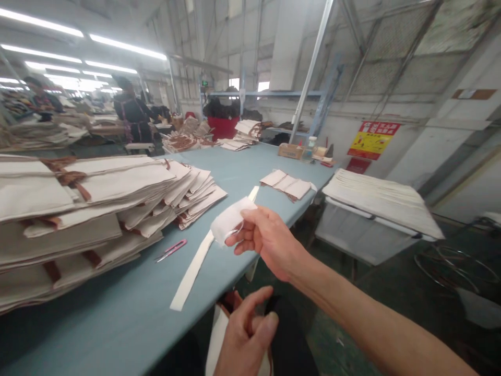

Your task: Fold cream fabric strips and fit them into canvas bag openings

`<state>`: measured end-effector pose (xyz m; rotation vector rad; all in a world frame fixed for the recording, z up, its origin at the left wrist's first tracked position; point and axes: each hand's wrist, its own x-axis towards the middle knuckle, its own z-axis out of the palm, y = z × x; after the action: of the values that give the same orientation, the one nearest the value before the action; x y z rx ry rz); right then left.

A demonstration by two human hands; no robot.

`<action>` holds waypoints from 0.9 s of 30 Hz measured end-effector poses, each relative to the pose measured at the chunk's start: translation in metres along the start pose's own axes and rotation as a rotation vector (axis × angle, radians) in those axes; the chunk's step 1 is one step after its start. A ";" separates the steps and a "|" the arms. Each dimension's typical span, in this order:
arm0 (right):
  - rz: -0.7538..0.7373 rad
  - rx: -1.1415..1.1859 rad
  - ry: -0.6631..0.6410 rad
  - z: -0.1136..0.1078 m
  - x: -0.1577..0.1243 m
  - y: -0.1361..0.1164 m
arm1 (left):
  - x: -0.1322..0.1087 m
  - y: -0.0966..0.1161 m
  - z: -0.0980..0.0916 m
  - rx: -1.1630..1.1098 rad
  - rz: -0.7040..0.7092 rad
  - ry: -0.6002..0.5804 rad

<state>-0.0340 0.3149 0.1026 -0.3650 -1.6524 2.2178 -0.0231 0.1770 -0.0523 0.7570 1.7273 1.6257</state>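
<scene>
My right hand (270, 235) pinches a small piece of white fabric (229, 219), which curls over above the table. Under it, a long cream strip (191, 274) lies slantwise on the blue-green tabletop (156, 305). Near my lap is my left hand (250, 331), its fingers apart and bent, with nothing seen between them. Below that hand, a cream fabric piece with brown edging (217, 334) rests at my lap, partly hidden. Pink-handled thread snips (172, 249) lie left of the strip.
Tall stacks of cream fabric (129, 183) with brown trim fill the table's left side. A small tied bundle (287, 184) lies near the right edge, with a cardboard box (290, 151) behind. Right of the table stands a bin topped with fabric (379, 201). People are in the background.
</scene>
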 end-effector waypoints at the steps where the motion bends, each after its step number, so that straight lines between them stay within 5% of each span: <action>1: 0.000 0.029 0.027 -0.005 -0.012 0.004 | 0.008 0.005 0.007 -0.046 0.012 -0.004; 7: -0.054 0.137 0.268 -0.046 -0.079 0.032 | 0.026 0.034 0.019 -0.196 0.056 0.022; 13: -0.139 0.047 0.610 -0.084 -0.129 0.086 | 0.018 0.036 0.030 -0.179 0.050 0.123; 19: -0.006 -0.251 0.558 -0.115 -0.165 0.132 | 0.008 0.036 0.031 0.076 0.135 0.033; 22: 0.052 -0.427 0.581 -0.133 -0.172 0.132 | 0.002 0.040 0.029 0.211 0.217 -0.102; 25: -0.095 -0.613 0.680 -0.139 -0.170 0.106 | -0.002 0.045 0.031 0.300 0.289 -0.250; 27: -0.231 -0.719 0.518 -0.131 -0.164 0.080 | -0.003 0.048 0.035 0.386 0.354 -0.314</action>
<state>0.1574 0.3383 -0.0121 -0.7969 -1.9869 1.1631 0.0052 0.2003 -0.0050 1.4898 1.7609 1.3008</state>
